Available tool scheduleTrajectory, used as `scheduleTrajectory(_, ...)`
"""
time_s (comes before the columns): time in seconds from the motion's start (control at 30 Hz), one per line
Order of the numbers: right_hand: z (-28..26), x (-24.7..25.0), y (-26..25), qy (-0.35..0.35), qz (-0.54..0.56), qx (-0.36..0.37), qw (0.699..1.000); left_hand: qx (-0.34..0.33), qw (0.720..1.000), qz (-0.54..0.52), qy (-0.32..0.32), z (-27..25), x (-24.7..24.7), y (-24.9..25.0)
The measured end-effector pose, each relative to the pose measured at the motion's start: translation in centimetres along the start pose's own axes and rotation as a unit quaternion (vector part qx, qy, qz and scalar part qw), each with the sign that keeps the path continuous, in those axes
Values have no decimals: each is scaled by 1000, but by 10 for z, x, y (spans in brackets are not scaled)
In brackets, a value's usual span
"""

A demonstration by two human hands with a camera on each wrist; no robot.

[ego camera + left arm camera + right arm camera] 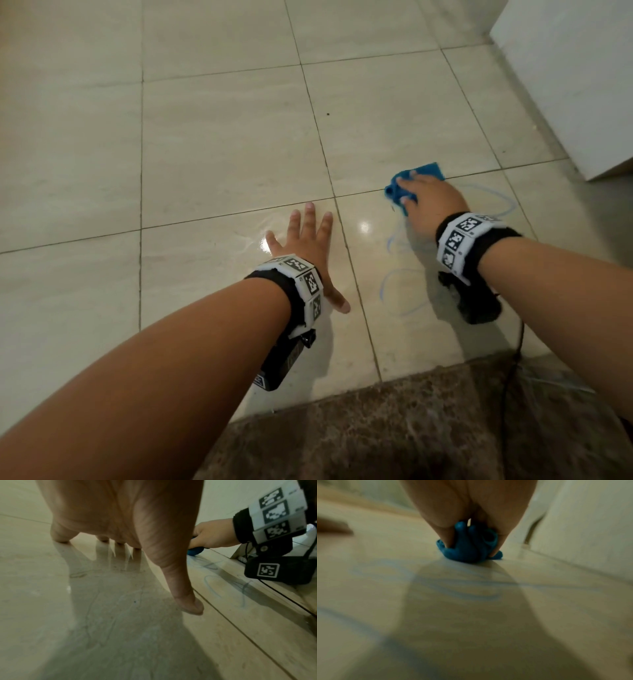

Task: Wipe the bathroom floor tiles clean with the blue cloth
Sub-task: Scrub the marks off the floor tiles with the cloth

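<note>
Bunched blue cloth (407, 186): pressed on the glossy beige floor tiles (222, 144), right of centre, near the white cabinet base (582, 85); gripped by the right hand (430, 202), fingers curled into its folds. Left hand (305, 243): splayed flat on the floor, holding nothing, serving as a brace. Looping blue streaks (399, 291) lie nearer; overlapping strokes under steady pressure are advised there, judged unwiped.
</note>
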State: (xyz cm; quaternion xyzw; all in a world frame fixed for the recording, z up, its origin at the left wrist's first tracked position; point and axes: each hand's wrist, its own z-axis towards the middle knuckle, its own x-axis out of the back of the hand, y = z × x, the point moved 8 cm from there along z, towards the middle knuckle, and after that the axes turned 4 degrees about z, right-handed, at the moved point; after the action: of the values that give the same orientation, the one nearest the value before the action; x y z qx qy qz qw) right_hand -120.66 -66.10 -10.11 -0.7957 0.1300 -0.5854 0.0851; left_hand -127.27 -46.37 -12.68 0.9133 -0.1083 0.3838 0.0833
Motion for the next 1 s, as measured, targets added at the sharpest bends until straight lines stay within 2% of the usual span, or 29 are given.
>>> scheduleTrajectory(0.03,-4,-4,-6,-3,-4,-3,1000,0,1000,-1,-2,0,-1,0)
scheduleTrajectory(0.13,-24,-31,-44,-60,-9,108,992,4,1000,6,-5,2,-1,0)
scheduleTrajectory(0.2,-29,-31,-42,-90,-7,148,985,4,1000,6,-9,2,-1,0)
scheduleTrajectory(0.27,-19,-14,-21,-51,33,108,992,2,1000,1,-6,2,-1,-1)
scheduleTrajectory(0.33,-14,0,-1,25,84,42,995,1,1000,0,-4,2,-1,-1)
scheduleTrajectory(0.4,-17,0,-4,65,106,25,992,2,1000,1,-6,2,-1,-1)
scheduleTrajectory(0.5,-18,-5,-9,55,115,57,990,4,1000,4,-9,1,-1,0)
scheduleTrajectory(0.6,-4,12,25,85,72,-25,993,5,1000,1,-10,1,0,1)
scheduleTrajectory(0.63,-3,11,31,74,34,-48,996,4,1000,1,-12,1,0,1)
scheduleTrajectory(0.7,-5,-4,19,25,-20,-16,999,5,1000,1,-14,1,-1,0)
scheduleTrajectory(0.8,-10,-14,6,-18,-14,60,998,8,1000,7,-13,2,0,1)
scheduleTrajectory(0.83,-5,-7,16,-16,-12,42,999,8,1000,6,-15,1,0,1)
scheduleTrajectory(0.93,4,15,52,23,-10,-92,995,9,1000,5,-12,1,1,2)
scheduleTrajectory(0.97,0,13,48,30,-12,-103,994,10,1000,6,-10,1,1,2)
scheduleTrajectory(1.0,-3,8,37,35,-10,-79,996,10,1000,6,-9,1,0,1)
